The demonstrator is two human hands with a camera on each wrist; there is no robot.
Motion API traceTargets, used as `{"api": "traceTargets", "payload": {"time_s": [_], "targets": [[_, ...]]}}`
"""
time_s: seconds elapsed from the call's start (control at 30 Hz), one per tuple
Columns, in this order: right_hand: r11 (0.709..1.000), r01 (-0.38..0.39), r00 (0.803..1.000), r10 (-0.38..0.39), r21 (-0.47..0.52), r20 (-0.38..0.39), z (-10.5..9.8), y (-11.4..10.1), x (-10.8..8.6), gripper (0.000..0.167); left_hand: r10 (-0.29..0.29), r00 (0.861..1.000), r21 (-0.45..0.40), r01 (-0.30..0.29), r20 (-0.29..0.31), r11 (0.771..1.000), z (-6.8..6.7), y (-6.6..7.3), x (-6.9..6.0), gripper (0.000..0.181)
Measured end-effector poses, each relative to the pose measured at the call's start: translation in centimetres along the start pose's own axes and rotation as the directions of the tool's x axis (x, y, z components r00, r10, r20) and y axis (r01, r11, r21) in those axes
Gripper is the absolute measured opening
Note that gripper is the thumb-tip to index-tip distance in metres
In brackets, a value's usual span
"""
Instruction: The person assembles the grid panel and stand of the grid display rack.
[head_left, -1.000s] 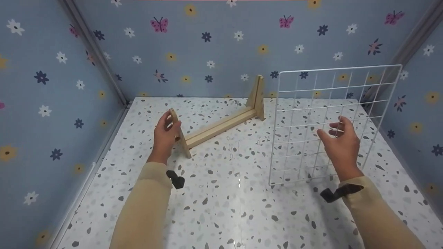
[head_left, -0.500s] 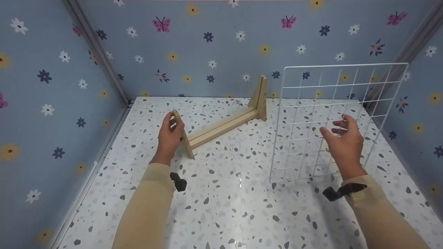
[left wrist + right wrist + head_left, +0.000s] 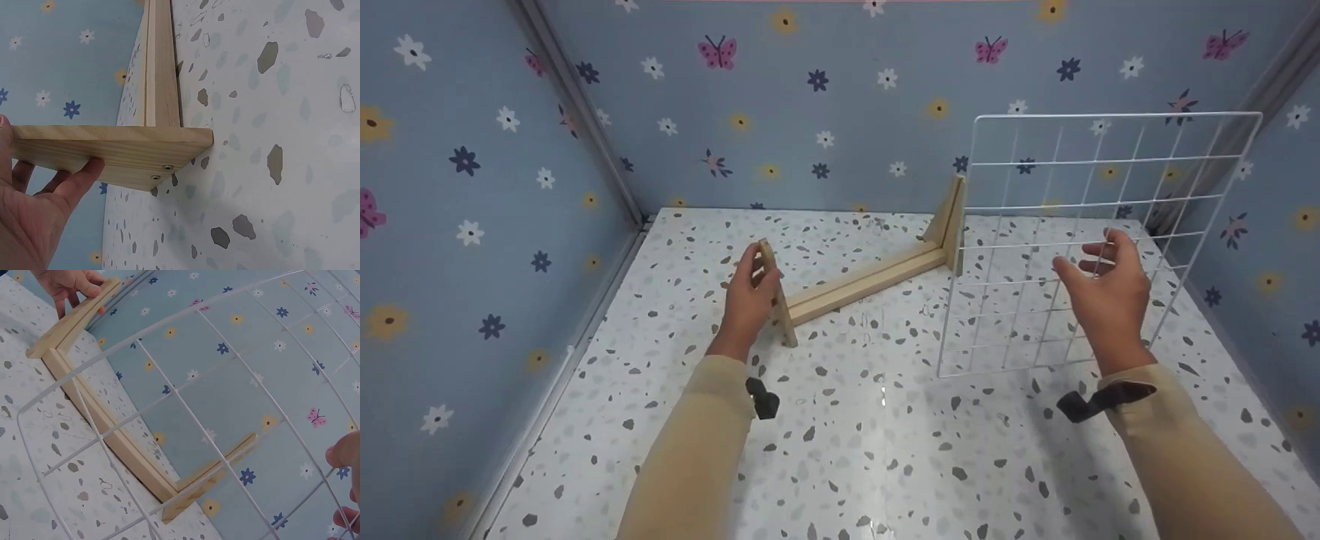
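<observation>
A wooden frame (image 3: 870, 285) stands on the speckled surface: a long double rail joins two upright end pieces. My left hand (image 3: 746, 304) grips the top of the near left end piece (image 3: 781, 311), thumb on one side and fingers on the other. Two screw heads show low on that piece (image 3: 135, 160) in the left wrist view. My right hand (image 3: 1106, 300) holds a white wire grid (image 3: 1020, 244) raised and upright, fingers curled at its wires. In the head view the grid's left edge overlaps the frame's far end piece (image 3: 952, 225); whether they touch, I cannot tell.
Blue flowered panels (image 3: 825, 97) stand behind and at both sides, with grey posts (image 3: 585, 112) at the corners. The white speckled tabletop (image 3: 840, 435) spreads beneath both arms. A dark wrist mount (image 3: 765, 399) sits at each sleeve.
The wooden frame has shifted to the right with my left hand. The grid has risen slightly, and its left edge now overlaps the far end piece in the head view.
</observation>
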State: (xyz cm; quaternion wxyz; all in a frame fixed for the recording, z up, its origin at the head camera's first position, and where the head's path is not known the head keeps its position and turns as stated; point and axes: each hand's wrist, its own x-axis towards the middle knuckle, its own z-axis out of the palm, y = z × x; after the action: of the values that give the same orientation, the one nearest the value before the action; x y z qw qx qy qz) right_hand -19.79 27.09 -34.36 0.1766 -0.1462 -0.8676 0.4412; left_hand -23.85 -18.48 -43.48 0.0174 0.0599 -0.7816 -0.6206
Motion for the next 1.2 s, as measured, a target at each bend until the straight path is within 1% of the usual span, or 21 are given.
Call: {"api": "traceTargets", "payload": {"time_s": [0.2, 0.43, 0.67, 0.83, 0.93, 1.03, 1.2], "targets": [[0.999, 0.034, 0.999, -0.034, 0.015, -0.009, 0.2, -1.1, 0.3, 0.085, -0.019, 1.000, -0.003, 0.019, 0.022, 1.000, 1.0, 0.2, 0.0, 0.065], [0.998, 0.061, 0.998, -0.061, 0.027, -0.012, 0.5, -2.4, 0.7, 0.084, -0.001, 0.999, 0.023, 0.000, 0.050, 1.000, 1.9, 0.5, -0.4, 0.065], [0.997, 0.067, 0.997, -0.066, 0.024, -0.028, 0.5, -2.7, 0.4, 0.080, 0.016, 0.994, -0.016, -0.015, 0.104, 1.000, 2.8, 0.3, -0.8, 0.064], [0.996, 0.077, 0.997, -0.076, 0.037, -0.022, 0.6, -2.7, 0.3, 0.080, 0.032, 0.995, -0.055, -0.026, 0.097, 0.998, 3.3, 0.1, -1.0, 0.063], [0.996, 0.077, 0.997, -0.076, 0.039, -0.022, 0.6, -2.8, 0.3, 0.080, 0.038, 0.994, -0.071, -0.031, 0.098, 0.997, 3.6, 0.2, -1.1, 0.064], [0.996, 0.078, 0.997, -0.077, 0.038, -0.024, 0.6, -2.8, 0.3, 0.080, 0.036, 0.994, -0.066, -0.029, 0.107, 0.997, 3.9, 0.4, -1.3, 0.065], [0.993, 0.107, 0.994, -0.105, 0.041, -0.040, 0.9, -3.4, 0.2, 0.077, 0.057, 0.991, -0.052, -0.051, 0.117, 0.997, 4.5, 0.4, -1.7, 0.063]]}}
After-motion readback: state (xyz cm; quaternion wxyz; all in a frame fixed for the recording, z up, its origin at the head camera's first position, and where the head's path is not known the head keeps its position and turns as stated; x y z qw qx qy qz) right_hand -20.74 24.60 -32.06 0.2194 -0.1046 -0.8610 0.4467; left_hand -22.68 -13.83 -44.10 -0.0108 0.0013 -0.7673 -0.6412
